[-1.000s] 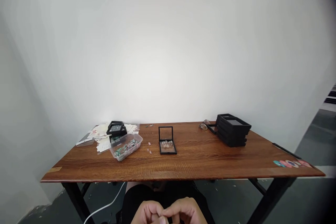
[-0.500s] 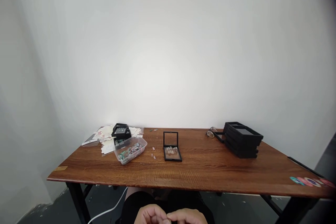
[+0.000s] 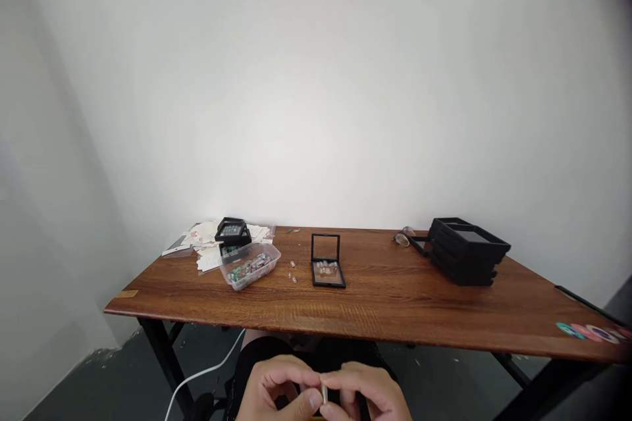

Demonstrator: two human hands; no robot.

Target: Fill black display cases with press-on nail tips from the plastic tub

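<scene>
Low in view, above my lap, my left hand point(image 3: 282, 389) and my right hand point(image 3: 369, 389) meet at the fingertips. Between them they pinch a small, narrow, pale glossy piece point(image 3: 324, 392), held upright; its exact kind is too small to tell. Beyond them on the table, an open black-framed display case point(image 3: 328, 284) stands with its lid raised. Several small clear, shiny pieces point(image 3: 326, 268) lie in it. Left of the case are a few similar loose pieces point(image 3: 293, 264). A clear plastic tub point(image 3: 238, 285) holds many small green and pinkish wrapped-looking pieces.
The brown wooden table point(image 3: 395, 316) stands against a white wall. Black frames point(image 3: 467, 256) are stacked at the right, beside eyeglasses point(image 3: 401, 239). White papers point(image 3: 210, 260) and smaller black cases point(image 3: 232, 230) lie at the back left. A white cable point(image 3: 207, 371) hangs below.
My hands have risen further into view, and the piece between the fingertips now shows. The whole table sits slightly higher and further right in view; the things on it have kept their places.
</scene>
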